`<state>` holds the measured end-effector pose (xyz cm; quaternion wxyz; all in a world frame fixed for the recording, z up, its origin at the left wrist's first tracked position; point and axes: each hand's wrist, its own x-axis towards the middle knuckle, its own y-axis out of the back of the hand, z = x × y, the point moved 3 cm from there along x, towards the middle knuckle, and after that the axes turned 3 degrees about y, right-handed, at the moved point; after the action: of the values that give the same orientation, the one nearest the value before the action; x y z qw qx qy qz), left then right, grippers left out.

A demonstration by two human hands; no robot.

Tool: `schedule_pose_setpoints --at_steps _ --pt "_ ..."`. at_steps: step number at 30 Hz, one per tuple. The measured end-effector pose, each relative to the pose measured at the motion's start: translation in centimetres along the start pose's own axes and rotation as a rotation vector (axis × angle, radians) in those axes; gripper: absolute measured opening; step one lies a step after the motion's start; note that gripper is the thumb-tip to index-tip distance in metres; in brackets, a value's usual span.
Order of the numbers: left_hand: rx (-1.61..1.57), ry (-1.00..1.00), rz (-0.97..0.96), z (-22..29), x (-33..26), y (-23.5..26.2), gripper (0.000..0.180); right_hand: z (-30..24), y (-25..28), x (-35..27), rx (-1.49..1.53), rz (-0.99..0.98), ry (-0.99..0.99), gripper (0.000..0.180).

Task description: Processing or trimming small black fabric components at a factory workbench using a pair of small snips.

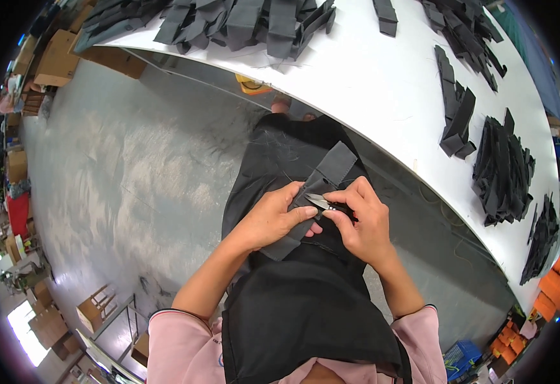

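A dark grey fabric strip (pixel 336 164) lies slantwise above my lap, its far end pointing up and to the right. My left hand (pixel 278 216) grips it near the middle, with the thumb on top and fingertips showing beneath. In my right hand (pixel 364 221) is a pair of thread snips (pixel 317 201), the pale metal blades pointing left at the strip beside my left thumb. Whether the blades touch a thread is too small to tell. The handles are mostly hidden by my fingers. A black apron (pixel 305 307) covers my front and lap.
A white table (pixel 363 77) curves along the far side and right, bearing several heaps of dark fabric strips (pixel 248 25) and a thick bundle (pixel 503 168). Cardboard boxes (pixel 57 57) stand at far left. A blue crate (pixel 462 360) sits on the floor at lower right.
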<state>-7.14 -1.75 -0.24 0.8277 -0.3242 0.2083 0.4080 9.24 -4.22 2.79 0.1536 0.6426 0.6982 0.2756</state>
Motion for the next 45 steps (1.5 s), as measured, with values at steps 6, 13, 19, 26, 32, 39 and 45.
schedule_pose_setpoints --at_steps 6,13,19,26,32,39,45 --pt "0.074 0.009 -0.052 0.5 -0.9 0.2 0.028 -0.4 0.0 0.4 -0.013 -0.14 0.13 0.018" --pt "0.196 0.014 -0.055 1.3 -1.2 0.4 0.027 -0.5 -0.4 0.2 -0.014 -0.109 0.163 0.019" --pt "0.141 0.001 -0.074 0.8 -0.9 0.4 0.028 -0.4 -0.6 -0.3 0.105 0.031 0.089 0.019" --pt "-0.012 0.005 0.024 0.3 -0.7 1.4 0.033 0.2 -0.3 -0.9 0.186 0.104 -0.068 0.021" --pt "-0.116 -0.052 0.051 0.3 -0.4 0.9 0.033 -0.1 -0.7 -1.2 0.163 0.089 -0.061 0.022" --pt "-0.351 -0.125 0.073 0.1 -0.1 1.1 0.033 0.0 -0.4 -1.9 0.029 0.175 -0.021 0.021" --pt "-0.363 -0.13 0.084 0.4 0.0 0.6 0.031 -0.8 -1.0 -1.4 -0.047 0.097 0.032 0.026"
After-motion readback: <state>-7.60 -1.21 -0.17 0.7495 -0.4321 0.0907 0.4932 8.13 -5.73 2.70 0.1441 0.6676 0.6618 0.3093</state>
